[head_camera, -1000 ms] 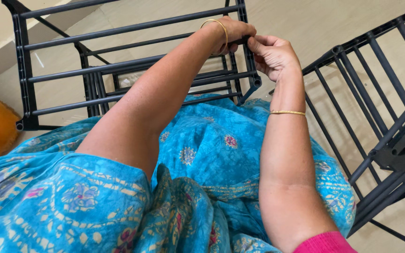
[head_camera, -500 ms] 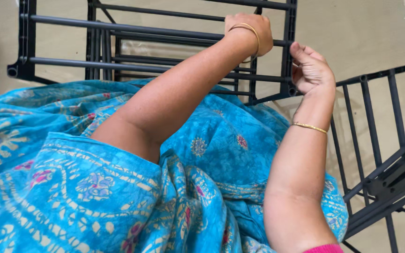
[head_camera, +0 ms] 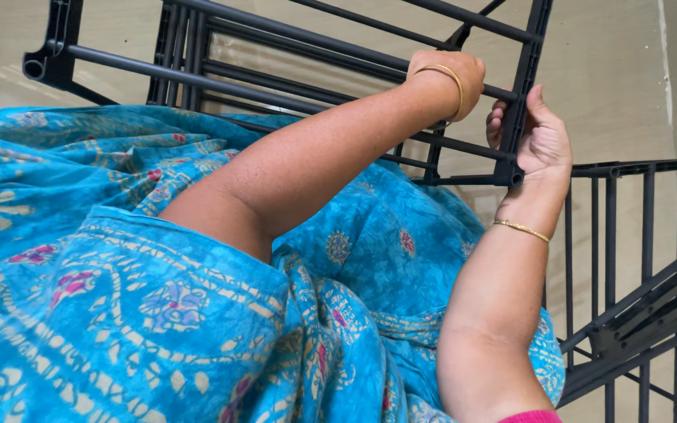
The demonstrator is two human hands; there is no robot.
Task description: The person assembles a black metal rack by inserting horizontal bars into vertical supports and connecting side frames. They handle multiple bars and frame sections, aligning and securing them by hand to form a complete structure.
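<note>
Black tubular rack (head_camera: 291,55) – dark plastic-looking rods set in parallel, joined by a flat side rail – lies tilted on the floor just beyond the person's lap, top of view. Left hand (head_camera: 448,78) sits on one of the upper rods near the rack's right end, fist curled over the rod, knuckles up; fingers wrap under and out of sight. Thin gold bangle (head_camera: 442,72) loose at that wrist. Right hand (head_camera: 538,141) is just beside it, on the rack's right side rail (head_camera: 523,86) – palm against the rail's outer face, thumb up along it, fingers hooked round the inner edge, so it is clasped on the rail, not spread. The two hands are near each other, not touching. A finer gold bracelet (head_camera: 520,229) on the right wrist.

Rods are smooth, round, matte-to-slightly-glossy; open hollow end shows at the far left corner (head_camera: 34,67). A second black rack section (head_camera: 644,258) of the same make lies to the right, vertical bars and slanted cross pieces, apart from the first.

Blue patterned cloth (head_camera: 158,258) – thin, crinkled, printed with cream and pink motifs – covers the lap. Floor (head_camera: 613,70) is pale beige, smooth, faintly reflective. Pink sleeve edge (head_camera: 530,417) at bottom.
</note>
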